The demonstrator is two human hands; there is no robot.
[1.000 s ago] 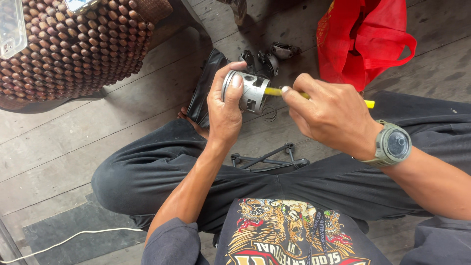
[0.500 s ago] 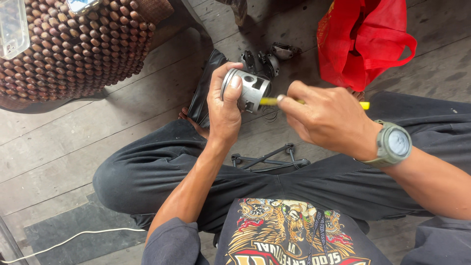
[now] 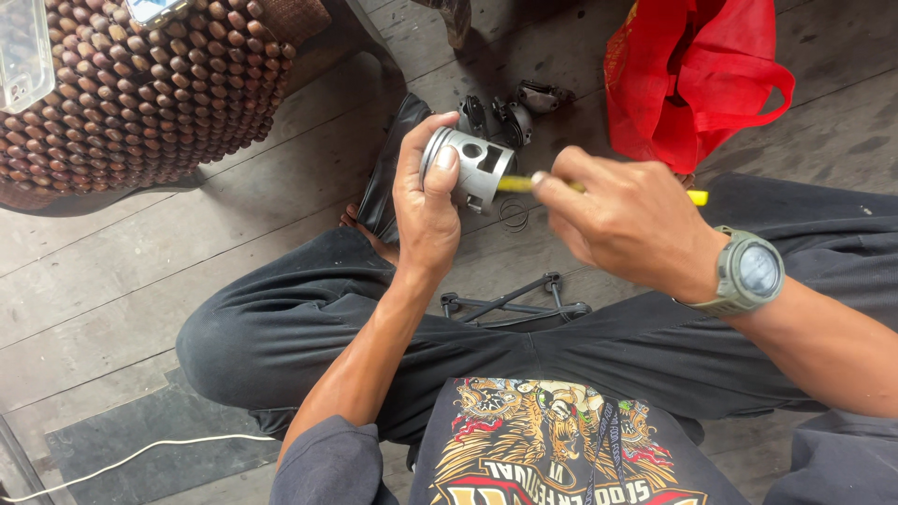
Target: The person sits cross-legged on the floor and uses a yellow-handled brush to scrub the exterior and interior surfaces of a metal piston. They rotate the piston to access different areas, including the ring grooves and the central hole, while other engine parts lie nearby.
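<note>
piston (image 3: pixel 472 165): silver metal cylinder with a round side hole, lying on its side, open skirt toward frame right, upper centre of frame, above the wooden floor.
tool (image 3: pixel 697 197): thin yellow shaft, level, right of centre, one end at the piston's open skirt.

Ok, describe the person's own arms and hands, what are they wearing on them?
Both hands are bare, with no gloves or rings to be seen. The left hand leads back along a bare forearm to a short dark grey sleeve at the upper arm. The right hand has a chunky grey-green wristwatch with a round dark face on the wrist; a dark grey sleeve shows further back.
</note>
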